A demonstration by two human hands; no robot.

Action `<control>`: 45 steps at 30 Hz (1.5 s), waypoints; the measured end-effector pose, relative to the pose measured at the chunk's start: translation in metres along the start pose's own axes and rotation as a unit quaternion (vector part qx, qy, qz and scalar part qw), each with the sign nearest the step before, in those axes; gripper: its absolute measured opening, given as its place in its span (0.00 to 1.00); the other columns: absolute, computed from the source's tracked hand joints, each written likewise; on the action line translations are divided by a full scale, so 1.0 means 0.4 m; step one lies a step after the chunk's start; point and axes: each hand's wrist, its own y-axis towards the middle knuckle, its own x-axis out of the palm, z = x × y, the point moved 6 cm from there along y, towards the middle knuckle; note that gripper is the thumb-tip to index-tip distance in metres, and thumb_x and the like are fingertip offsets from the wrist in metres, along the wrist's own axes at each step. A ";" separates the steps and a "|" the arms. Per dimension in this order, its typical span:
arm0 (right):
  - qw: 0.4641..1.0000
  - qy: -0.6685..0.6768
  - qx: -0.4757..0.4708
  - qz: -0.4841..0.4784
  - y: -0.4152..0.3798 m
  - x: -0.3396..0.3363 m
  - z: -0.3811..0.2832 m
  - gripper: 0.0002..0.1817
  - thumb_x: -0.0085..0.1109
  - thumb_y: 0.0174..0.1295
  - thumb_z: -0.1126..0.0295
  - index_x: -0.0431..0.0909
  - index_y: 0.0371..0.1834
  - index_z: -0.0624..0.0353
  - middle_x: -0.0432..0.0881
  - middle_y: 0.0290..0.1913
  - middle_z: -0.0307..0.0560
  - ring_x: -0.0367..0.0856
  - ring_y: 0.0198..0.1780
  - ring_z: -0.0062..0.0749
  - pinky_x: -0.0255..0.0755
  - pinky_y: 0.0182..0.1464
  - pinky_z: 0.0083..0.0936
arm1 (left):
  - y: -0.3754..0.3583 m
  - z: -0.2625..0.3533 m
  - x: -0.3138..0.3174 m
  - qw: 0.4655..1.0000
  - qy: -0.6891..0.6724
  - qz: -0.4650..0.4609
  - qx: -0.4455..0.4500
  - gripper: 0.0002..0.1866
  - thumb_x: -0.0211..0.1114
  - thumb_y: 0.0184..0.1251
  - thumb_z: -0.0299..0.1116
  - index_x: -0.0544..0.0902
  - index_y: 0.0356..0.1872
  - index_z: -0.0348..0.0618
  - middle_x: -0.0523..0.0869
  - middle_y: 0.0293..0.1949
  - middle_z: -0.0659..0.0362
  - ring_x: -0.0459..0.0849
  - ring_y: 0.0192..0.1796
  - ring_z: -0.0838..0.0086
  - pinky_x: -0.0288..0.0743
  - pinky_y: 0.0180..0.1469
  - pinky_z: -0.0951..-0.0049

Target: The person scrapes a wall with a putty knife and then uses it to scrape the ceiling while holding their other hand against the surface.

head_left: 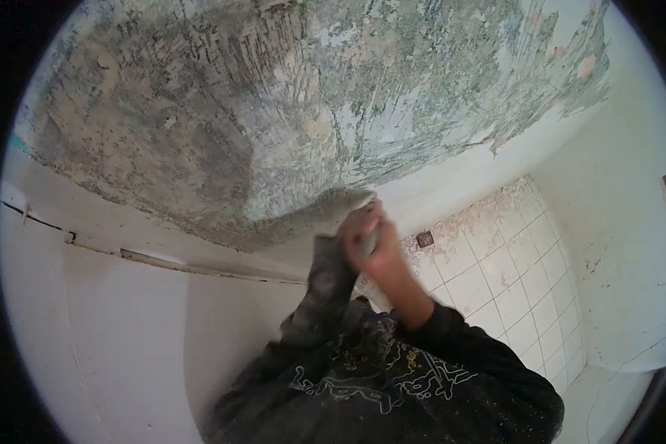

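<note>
My left hand [357, 228], with the dark sleeve down to its wrist, is closed close against the rough, stripped wall patch [296, 118]. Right beside it is my right hand [383, 248], its forearm bare and its fingers curled. Both hands touch or overlap and are blurred by motion. A pale, thin edge [368, 198] sticks out past the fingers at the wall. What the hands grip is mostly hidden, and I cannot tell what it is.
White floor tiles [488, 285] with pinkish stains lie at the lower right, with a small dark square [425, 239] near the wall's foot. A pale wall [621, 244] rises on the right. On the left, a cable [192, 268] runs along a white surface.
</note>
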 end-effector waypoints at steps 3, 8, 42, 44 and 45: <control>0.997 0.014 -0.059 -0.055 0.088 -0.090 -0.103 0.17 0.35 0.69 0.56 0.68 0.37 0.57 0.72 0.31 0.42 0.72 0.29 0.22 0.69 0.32 0.20 | 0.094 -0.084 -0.048 0.962 -0.223 -0.095 -0.129 0.11 0.51 0.70 0.39 0.73 0.41 0.41 0.76 0.28 0.64 0.76 0.32 0.76 0.73 0.38 0.78; 0.934 -0.326 0.013 -0.146 -0.061 -0.053 -0.207 0.28 0.33 0.67 0.48 0.67 0.52 0.63 0.75 0.34 0.47 0.76 0.28 0.26 0.71 0.32 0.23 | 0.093 -0.017 0.013 0.969 -0.176 0.057 -0.165 0.12 0.48 0.71 0.37 0.75 0.42 0.39 0.80 0.37 0.59 0.81 0.39 0.72 0.76 0.43 0.70; 0.530 -0.657 -0.520 -0.132 0.038 0.177 -0.357 0.14 0.55 0.59 0.62 0.71 0.24 0.60 0.77 0.27 0.47 0.76 0.23 0.30 0.71 0.24 0.26 | -0.010 0.351 -0.043 0.347 0.550 0.252 0.717 0.11 0.53 0.60 0.27 0.61 0.38 0.49 0.71 0.38 0.59 0.66 0.38 0.71 0.62 0.43 0.70; 0.499 -0.565 -0.613 -0.236 -0.061 0.240 -0.332 0.14 0.54 0.60 0.62 0.71 0.25 0.61 0.78 0.28 0.48 0.77 0.23 0.32 0.72 0.24 0.27 | 0.008 0.351 -0.057 0.326 0.522 0.231 0.754 0.12 0.53 0.59 0.26 0.61 0.39 0.50 0.71 0.38 0.60 0.67 0.38 0.71 0.62 0.42 0.70; 0.497 -0.505 -0.642 -0.293 -0.097 0.262 -0.317 0.14 0.53 0.61 0.62 0.71 0.25 0.61 0.78 0.29 0.49 0.77 0.24 0.32 0.72 0.25 0.27 | -0.005 0.344 -0.067 0.321 0.515 0.219 0.764 0.12 0.53 0.59 0.26 0.61 0.39 0.50 0.71 0.38 0.61 0.67 0.38 0.71 0.62 0.42 0.69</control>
